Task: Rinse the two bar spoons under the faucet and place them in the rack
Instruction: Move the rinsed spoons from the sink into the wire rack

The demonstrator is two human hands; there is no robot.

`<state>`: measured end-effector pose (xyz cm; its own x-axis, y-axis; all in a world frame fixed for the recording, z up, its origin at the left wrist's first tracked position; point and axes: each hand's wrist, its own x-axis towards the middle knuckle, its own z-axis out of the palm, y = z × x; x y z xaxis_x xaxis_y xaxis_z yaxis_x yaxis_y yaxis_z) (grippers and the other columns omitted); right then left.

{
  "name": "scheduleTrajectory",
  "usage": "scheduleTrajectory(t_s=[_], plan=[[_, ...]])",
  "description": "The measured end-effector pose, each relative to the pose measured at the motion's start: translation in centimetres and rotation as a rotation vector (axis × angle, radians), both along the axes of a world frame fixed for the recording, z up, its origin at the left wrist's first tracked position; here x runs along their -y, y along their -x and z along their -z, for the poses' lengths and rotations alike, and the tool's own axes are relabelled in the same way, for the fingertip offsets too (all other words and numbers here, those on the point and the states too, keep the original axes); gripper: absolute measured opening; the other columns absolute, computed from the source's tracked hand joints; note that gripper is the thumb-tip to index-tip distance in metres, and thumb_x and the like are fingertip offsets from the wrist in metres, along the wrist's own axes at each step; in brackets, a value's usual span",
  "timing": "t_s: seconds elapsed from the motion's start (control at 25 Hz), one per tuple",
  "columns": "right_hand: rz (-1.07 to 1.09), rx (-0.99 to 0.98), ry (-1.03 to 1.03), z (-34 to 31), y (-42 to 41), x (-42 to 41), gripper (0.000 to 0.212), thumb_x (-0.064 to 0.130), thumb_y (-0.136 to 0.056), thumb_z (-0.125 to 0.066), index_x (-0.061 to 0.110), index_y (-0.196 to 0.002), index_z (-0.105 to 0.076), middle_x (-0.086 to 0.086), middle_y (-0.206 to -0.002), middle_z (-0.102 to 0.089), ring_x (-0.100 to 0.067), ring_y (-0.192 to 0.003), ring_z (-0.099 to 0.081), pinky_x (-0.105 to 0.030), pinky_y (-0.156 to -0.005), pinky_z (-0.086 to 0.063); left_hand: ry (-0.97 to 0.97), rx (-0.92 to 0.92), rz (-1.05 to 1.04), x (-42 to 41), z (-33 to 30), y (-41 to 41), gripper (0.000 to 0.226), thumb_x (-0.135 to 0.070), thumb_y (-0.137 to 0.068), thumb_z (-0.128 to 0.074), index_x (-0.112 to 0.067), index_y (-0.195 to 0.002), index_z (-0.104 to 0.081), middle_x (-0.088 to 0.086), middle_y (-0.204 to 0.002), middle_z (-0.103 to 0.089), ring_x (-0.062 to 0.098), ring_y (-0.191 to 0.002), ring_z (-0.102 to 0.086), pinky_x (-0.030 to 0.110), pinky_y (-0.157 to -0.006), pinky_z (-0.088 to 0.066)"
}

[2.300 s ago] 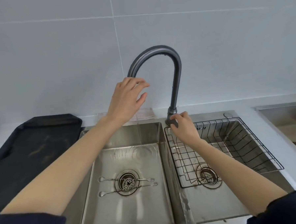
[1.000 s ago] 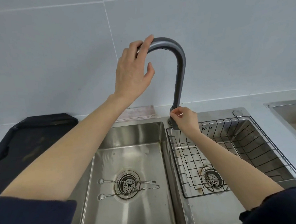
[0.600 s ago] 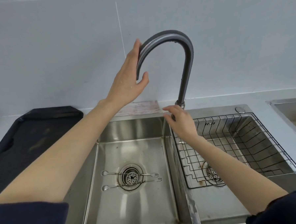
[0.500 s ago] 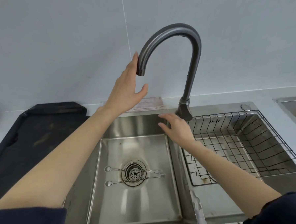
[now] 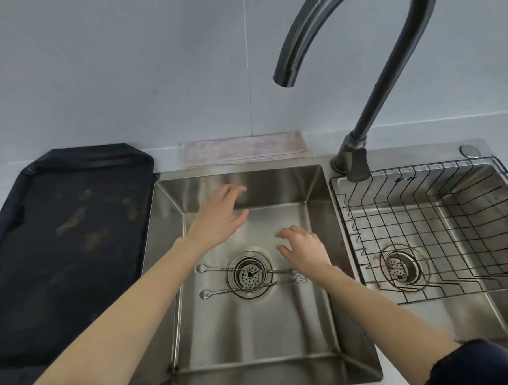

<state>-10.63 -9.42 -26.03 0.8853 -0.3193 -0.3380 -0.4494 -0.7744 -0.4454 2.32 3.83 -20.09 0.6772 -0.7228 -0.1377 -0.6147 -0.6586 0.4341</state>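
Two thin metal bar spoons lie side by side across the drain of the left sink basin [image 5: 254,333]: the far bar spoon [image 5: 214,269] and the near bar spoon [image 5: 218,292], bowls to the left. My left hand [image 5: 218,217] hovers open over the back of the basin. My right hand [image 5: 304,248] is open just above the spoons' right ends, hiding part of them. The dark curved faucet [image 5: 387,58] has its spout over the left basin; no water shows. A black wire rack [image 5: 425,227] sits in the right basin.
A black tray [image 5: 67,246] lies on the counter left of the sink. A folded pinkish cloth [image 5: 244,148] rests behind the left basin against the tiled wall. A round button [image 5: 468,150] sits at the sink's back right corner.
Both hands let go of the faucet and dropped into the left basin. The view moved closer and lower. The water stream seen at first is gone.
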Motion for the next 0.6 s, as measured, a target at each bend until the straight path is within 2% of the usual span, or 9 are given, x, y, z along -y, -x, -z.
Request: scheduleTrajectory(t_s=[0.08, 0.28, 0.4, 0.6], plan=[[-0.026, -0.066, -0.003, 1.6, 0.0, -0.6, 0.031, 0.022, -0.093, -0.049, 0.016, -0.123, -0.053, -0.006, -0.125, -0.057, -0.027, -0.116, -0.052, -0.038, -0.100, -0.038, -0.080, -0.054, 0.011, -1.1, 2.9, 0.4, 0.042, -0.025, -0.091, -0.049, -0.013, -0.130, -0.044, 0.007, -0.133, -0.049, 0.024, -0.124, -0.045, 0.039, -0.103, -0.035], [-0.088, -0.227, -0.004, 5.1, 0.2, -1.8, 0.030, 0.019, -0.094, -0.046, 0.014, -0.122, -0.053, -0.010, -0.125, -0.056, -0.029, -0.117, -0.050, -0.037, -0.099, -0.038, -0.296, -0.157, 0.028, -3.7, 9.6, 1.7, 0.035, -0.031, -0.091, -0.047, -0.016, -0.123, -0.050, 0.003, -0.129, -0.053, 0.022, -0.121, -0.048, 0.039, -0.101, -0.040], [-0.107, -0.288, -0.007, 7.0, 0.3, -2.5, 0.030, 0.017, -0.093, -0.043, 0.015, -0.122, -0.054, -0.010, -0.125, -0.055, -0.029, -0.116, -0.050, -0.037, -0.099, -0.037, -0.364, -0.214, 0.025, -4.7, 12.1, 2.5, 0.032, -0.030, -0.091, -0.048, -0.017, -0.120, -0.053, 0.003, -0.125, -0.056, 0.022, -0.118, -0.050, 0.041, -0.099, -0.040], [-0.159, -0.359, 0.011, 9.1, 0.8, -3.3, 0.029, 0.014, -0.091, -0.046, 0.015, -0.118, -0.055, -0.010, -0.125, -0.053, -0.028, -0.120, -0.045, -0.037, -0.102, -0.034, -0.434, -0.264, 0.044, -5.4, 15.0, 4.1, 0.023, -0.024, -0.089, -0.048, -0.015, -0.109, -0.057, 0.003, -0.120, -0.059, 0.023, -0.116, -0.050, 0.036, -0.093, -0.040]])
